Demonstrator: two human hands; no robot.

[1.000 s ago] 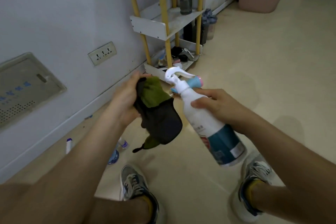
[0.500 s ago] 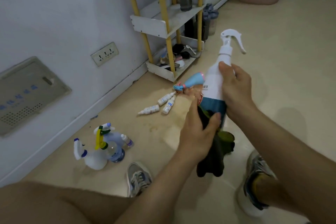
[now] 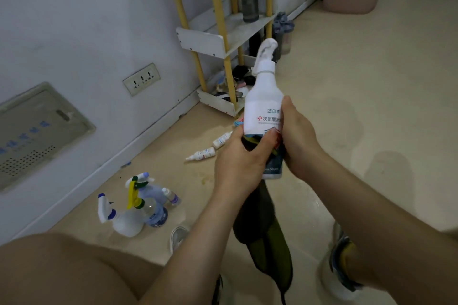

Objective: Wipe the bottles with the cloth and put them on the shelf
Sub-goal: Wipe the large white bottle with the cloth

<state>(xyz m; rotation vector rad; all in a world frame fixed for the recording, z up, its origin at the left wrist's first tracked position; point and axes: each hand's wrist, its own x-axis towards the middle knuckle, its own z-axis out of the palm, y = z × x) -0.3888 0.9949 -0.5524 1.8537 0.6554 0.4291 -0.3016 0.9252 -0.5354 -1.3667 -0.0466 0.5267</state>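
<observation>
Now wiping, up in the air above the floor [image 3: 359, 119]. Hold the spray bottle [image 3: 262, 106] tight with the right hand [image 3: 300, 143], curled round its middle. Squeeze the dark cloth [image 3: 262, 238] onto the low part with the left hand [image 3: 238, 161], wrapped round both. Rub all the way round, then up to the neck. Turn the bottle a little each time. Mind the long loose end hanging down. Stay off the trigger [image 3: 266, 47], probably easy to squirt by mistake. Then onto the shelf [image 3: 198, 41], and next the other bottles [image 3: 138, 210] down low.

White spray bottle [image 3: 263, 106] upright, dark cloth [image 3: 264, 238] wrapping base.
</observation>
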